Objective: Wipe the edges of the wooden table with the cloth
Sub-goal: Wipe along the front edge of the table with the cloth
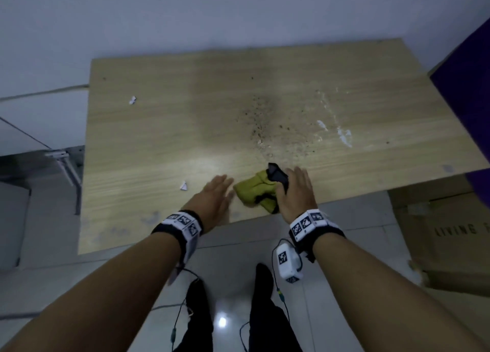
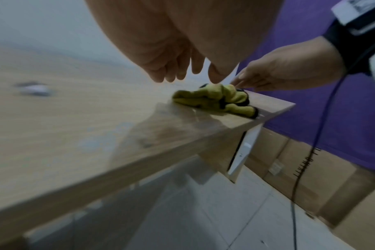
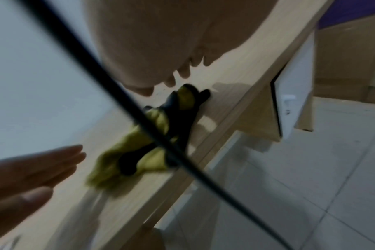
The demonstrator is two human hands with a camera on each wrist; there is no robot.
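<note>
Hands hover over a light wooden table [image 1: 159,144] with a pale grain top, seen from above by a head camera. A crumpled yellow-green cloth with black trim [image 1: 256,190] lies on the tabletop right at the near edge, at about five o'clock from the table's centre.

The right hand [image 1: 295,192] rests over the cloth's right side with fingers extended forward and only loosely bent; the wrist views show fingertips above or touching the fabric, and whether they have closed on it cannot be told. The left hand [image 1: 214,199] is flat and open, fingers straight and together, just beside the cloth at its nine o'clock, holding nothing.

Dark crumbs [image 1: 261,123] are scattered across the middle of the table, and white smears [image 1: 342,134] lie toward three o'clock. Two small white paper scraps [image 1: 183,186] sit on the left half, one near the left hand and one further back. A brown cardboard box [image 1: 445,235] stands on the floor at four o'clock, with a purple surface [image 1: 466,86] beyond it.

The cloth looks soft, light and limp, so it would likely bunch and slide easily. Pressing down with a flat palm over its bunched middle, or gathering the folds in the fingers, seems the surest hold for dragging it along the edge.
</note>
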